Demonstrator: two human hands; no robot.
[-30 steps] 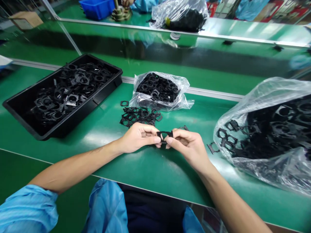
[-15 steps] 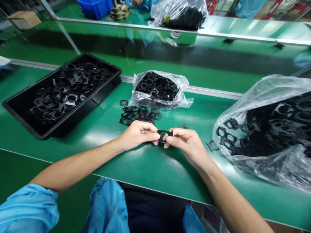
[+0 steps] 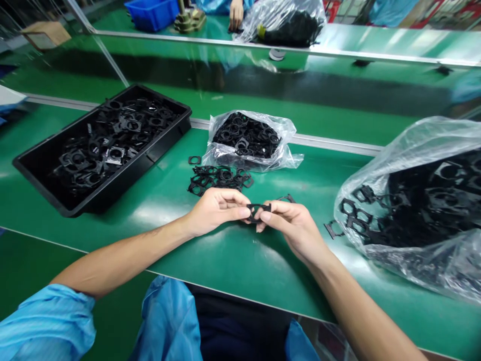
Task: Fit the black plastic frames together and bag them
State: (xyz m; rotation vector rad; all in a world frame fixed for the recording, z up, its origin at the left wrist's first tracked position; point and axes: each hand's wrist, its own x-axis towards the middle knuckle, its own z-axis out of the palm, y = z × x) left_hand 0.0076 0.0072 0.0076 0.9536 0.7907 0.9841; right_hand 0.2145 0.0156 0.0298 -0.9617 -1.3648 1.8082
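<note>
Between my two hands, just above the green table, is a small black plastic frame with a round opening. My left hand pinches its left end between thumb and fingers. The right end is gripped by my right hand, thumb towards me. Behind my left hand lies a loose heap of thin black ring-shaped parts, with a single one apart at its left. Another black part shows partly behind my right hand.
On the left stands a black tray full of black frames. A clear bag of ring parts sits behind the heap. A larger open bag spreads at the right, one frame beside it. Across the divider is another person's hand.
The whole view has shifted slightly, so things sit a little further right. Both my hands keep hold of the black frame, which is tilted a bit differently. The other person's hand has come into view.
</note>
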